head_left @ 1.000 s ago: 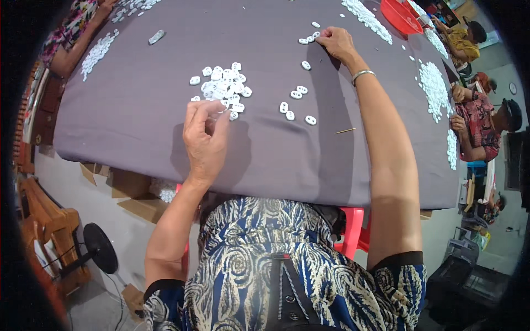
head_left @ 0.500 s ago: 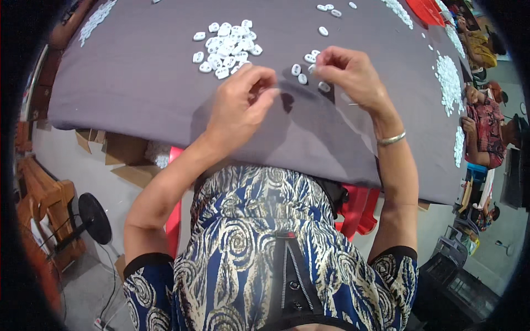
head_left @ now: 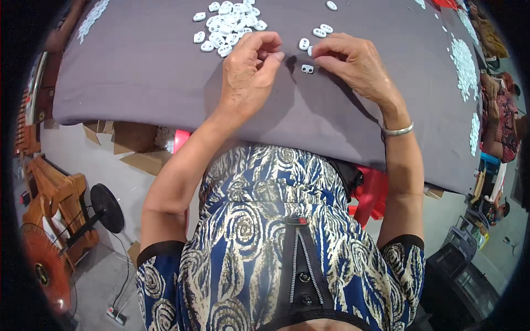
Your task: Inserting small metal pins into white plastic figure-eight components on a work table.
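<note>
Small white oval two-hole pieces, looking like cord locks, lie on a grey cloth-covered table (head_left: pixel 149 77). My left hand (head_left: pixel 248 74) hovers beside the near edge of a heap of these cord locks (head_left: pixel 229 22). Its thumb and forefinger are pinched together, and whatever sits between them is too small to make out. To the right, my right hand (head_left: pixel 356 66) has its thumb and forefinger at a cord lock (head_left: pixel 310 51), which they partly cover. One loose cord lock (head_left: pixel 307 69) shows its two dark holes just below those fingertips. Several others (head_left: pixel 319 32) lie beyond them.
More small white pieces (head_left: pixel 464 63) are spread along the table's right side, with another strip (head_left: pixel 94 19) at the far left. An open cardboard box (head_left: pixel 132 137) stands below the table edge. A fan (head_left: pixel 49 270) is on the lower left. People sit at the far right.
The whole view has shifted, so the table sits higher. A cord lock now lies loose below my right fingertips, which have moved to another one. My left hand keeps its pinch.
</note>
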A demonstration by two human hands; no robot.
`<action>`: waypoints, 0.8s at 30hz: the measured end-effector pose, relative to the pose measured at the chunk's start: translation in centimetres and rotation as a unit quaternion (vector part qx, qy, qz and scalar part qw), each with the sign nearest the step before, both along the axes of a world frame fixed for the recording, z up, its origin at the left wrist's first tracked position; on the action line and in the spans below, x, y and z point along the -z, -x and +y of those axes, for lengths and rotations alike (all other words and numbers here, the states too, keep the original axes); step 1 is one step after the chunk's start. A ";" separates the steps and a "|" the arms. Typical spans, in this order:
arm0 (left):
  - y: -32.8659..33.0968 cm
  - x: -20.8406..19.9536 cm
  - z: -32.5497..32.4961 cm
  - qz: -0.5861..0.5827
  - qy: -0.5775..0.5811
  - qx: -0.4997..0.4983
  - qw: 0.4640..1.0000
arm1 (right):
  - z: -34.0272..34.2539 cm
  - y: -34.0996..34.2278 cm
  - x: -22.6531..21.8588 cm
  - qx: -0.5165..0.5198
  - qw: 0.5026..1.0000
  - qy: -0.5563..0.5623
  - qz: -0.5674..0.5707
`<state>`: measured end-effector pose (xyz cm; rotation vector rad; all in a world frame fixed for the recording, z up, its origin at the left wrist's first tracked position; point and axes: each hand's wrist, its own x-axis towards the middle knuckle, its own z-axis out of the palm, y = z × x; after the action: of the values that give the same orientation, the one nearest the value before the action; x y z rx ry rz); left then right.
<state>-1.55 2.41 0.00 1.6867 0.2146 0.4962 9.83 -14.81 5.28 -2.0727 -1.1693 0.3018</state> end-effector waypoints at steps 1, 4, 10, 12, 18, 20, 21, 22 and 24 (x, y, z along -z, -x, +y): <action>0.0 0.0 0.0 0.000 -0.001 0.001 1.000 | 0.1 0.2 -0.2 -0.024 0.999 0.000 -0.039; -0.1 0.1 0.1 -0.006 0.005 0.004 1.000 | 0.8 1.2 0.7 -0.065 0.986 -0.003 -0.154; 0.1 0.1 0.0 -0.014 0.006 0.019 1.000 | 0.7 1.2 0.8 -0.076 0.989 0.036 -0.122; 0.2 0.0 -0.3 -0.033 0.020 0.038 0.999 | 0.9 1.5 0.9 -0.039 0.997 -0.016 -0.067; 0.0 -0.2 -1.7 -0.059 0.059 0.068 0.994 | 1.5 2.3 1.1 0.054 0.974 -0.151 0.159; -0.2 -0.3 -2.0 -0.072 0.069 0.059 0.993 | 1.5 2.5 1.5 0.046 0.943 -0.198 0.265; -0.1 -0.3 -1.8 -0.070 0.067 0.059 0.994 | 1.4 2.6 1.4 0.046 0.942 -0.200 0.267; 0.0 -0.4 -1.6 -0.058 0.048 0.050 0.996 | 1.4 2.7 1.2 0.058 0.940 -0.186 0.281; 0.3 -0.7 -1.5 -0.052 0.053 0.040 0.996 | 1.4 2.8 1.2 0.071 0.936 -0.173 0.297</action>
<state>-1.84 0.90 0.75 1.5561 0.0966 0.5030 6.99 -13.40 4.09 -1.5826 -0.6437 0.5622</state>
